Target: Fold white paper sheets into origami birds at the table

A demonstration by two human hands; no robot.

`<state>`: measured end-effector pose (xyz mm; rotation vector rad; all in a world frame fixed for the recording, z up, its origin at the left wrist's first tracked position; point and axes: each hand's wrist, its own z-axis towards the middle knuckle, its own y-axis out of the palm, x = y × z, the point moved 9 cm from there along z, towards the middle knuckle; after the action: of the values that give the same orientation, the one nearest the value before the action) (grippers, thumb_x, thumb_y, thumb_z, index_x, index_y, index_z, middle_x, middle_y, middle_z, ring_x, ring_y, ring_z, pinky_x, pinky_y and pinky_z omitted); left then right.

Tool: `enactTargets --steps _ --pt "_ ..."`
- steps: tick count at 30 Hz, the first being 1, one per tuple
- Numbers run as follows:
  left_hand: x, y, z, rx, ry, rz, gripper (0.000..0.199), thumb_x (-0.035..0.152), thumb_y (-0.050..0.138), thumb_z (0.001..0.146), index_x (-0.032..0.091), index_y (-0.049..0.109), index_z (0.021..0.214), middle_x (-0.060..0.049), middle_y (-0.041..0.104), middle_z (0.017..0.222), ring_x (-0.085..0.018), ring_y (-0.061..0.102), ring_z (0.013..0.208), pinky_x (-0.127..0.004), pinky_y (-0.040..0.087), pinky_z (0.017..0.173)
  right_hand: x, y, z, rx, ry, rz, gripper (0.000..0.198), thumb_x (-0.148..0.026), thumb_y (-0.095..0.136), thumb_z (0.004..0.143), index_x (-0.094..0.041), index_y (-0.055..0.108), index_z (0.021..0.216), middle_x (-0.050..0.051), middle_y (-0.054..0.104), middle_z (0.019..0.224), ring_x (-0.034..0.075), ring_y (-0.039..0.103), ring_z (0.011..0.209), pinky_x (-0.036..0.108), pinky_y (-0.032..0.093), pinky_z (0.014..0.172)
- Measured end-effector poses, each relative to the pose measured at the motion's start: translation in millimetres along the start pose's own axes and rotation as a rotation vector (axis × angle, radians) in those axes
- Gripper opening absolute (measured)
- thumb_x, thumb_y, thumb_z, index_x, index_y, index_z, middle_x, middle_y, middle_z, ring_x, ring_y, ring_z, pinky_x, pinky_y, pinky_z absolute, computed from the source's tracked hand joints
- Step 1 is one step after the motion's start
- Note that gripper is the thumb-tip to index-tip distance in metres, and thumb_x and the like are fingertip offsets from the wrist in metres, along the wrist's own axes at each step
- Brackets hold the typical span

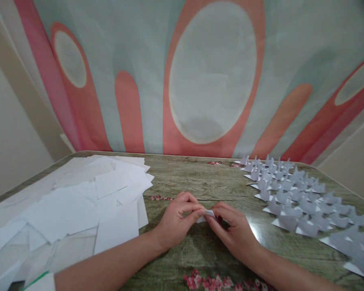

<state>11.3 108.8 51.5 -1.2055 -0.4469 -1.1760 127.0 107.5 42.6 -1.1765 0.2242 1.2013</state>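
A: Dial flat, centre where the work is, twelve dead ahead. What's out at nine?

B: White sheets, a great loose heap of them! They overlap at all angles and sweep round to ten, right across that side of the worktop.

A: And in towards the middle?

B: A small strip of printed pink flowers near ten, and then here's the left hand, its forearm coming in from eight. Thumb and forefinger are pinched together, the grip clamped on a small folded piece of white paper.

A: Where exactly is that paper?

B: Bang in the centre, between the two hands! Fingers hide much of it, so I can't tell its full shape. Beyond it, at twelve, stands the wall covering, coral shapes on grey-green; down at six, more printed blossoms.

A: The other hand?

B: The right hand, forearm from four, thumb and fingers closed on the paper's right end. Just past it, a bright patch of glare.

A: And furthest right?

B: Folded paper figures, pointed and standing in packed rows, from one o'clock round to nearly four!
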Motion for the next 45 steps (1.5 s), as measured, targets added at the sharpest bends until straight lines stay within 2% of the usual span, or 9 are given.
enactTargets --steps 16,21,26,31,37,45 --pt "-18 -2 4 0.058 -0.16 -0.102 0.021 0.029 0.056 0.083 0.016 0.07 0.075 -0.002 0.056 0.074 -0.014 0.052 0.073 -0.024 0.039 0.07 17 3 3 -0.015 0.038 -0.113 0.029 -0.032 0.051 0.085 -0.019 0.051 0.059 -0.002 0.049 0.056 0.012 0.046 0.053 0.023 0.035 0.052" --pt "-31 -4 6 0.076 -0.234 -0.162 0.024 0.032 0.055 0.082 0.014 0.068 0.073 -0.002 0.056 0.072 -0.013 0.051 0.07 -0.022 0.039 0.066 16 3 5 -0.039 0.031 -0.039 0.024 -0.032 0.048 0.087 -0.019 0.058 0.069 0.0 0.053 0.062 0.013 0.05 0.058 0.024 0.039 0.054" --pt "-40 -3 6 0.076 -0.294 -0.248 0.029 0.038 0.056 0.08 0.013 0.067 0.072 -0.002 0.056 0.07 -0.013 0.049 0.066 -0.02 0.038 0.058 10 -2 5 -0.008 -0.003 0.012 0.017 -0.03 0.053 0.084 -0.02 0.057 0.071 0.0 0.053 0.065 0.012 0.051 0.059 0.023 0.041 0.055" --pt "-34 -1 5 0.054 -0.271 -0.245 0.028 0.037 0.056 0.081 0.013 0.066 0.069 -0.001 0.054 0.07 -0.012 0.049 0.066 -0.021 0.038 0.061 7 1 3 -0.022 -0.008 0.01 0.014 -0.032 0.057 0.08 -0.02 0.057 0.073 0.0 0.053 0.066 0.013 0.051 0.061 0.023 0.042 0.055" --pt "-21 3 4 -0.003 -0.166 -0.188 0.022 0.031 0.056 0.082 0.014 0.068 0.073 -0.001 0.055 0.072 -0.013 0.051 0.071 -0.023 0.038 0.067 8 3 2 -0.036 0.024 0.024 0.02 -0.029 0.05 0.085 -0.019 0.055 0.068 0.0 0.051 0.065 0.012 0.049 0.06 0.024 0.039 0.056" --pt "-12 2 3 0.014 -0.104 -0.066 0.012 0.024 0.06 0.08 0.015 0.066 0.077 -0.002 0.056 0.078 -0.014 0.053 0.077 -0.024 0.038 0.073 5 0 2 -0.015 0.032 0.043 0.022 -0.027 0.048 0.086 -0.019 0.05 0.066 -0.002 0.047 0.063 0.012 0.045 0.06 0.023 0.035 0.056"
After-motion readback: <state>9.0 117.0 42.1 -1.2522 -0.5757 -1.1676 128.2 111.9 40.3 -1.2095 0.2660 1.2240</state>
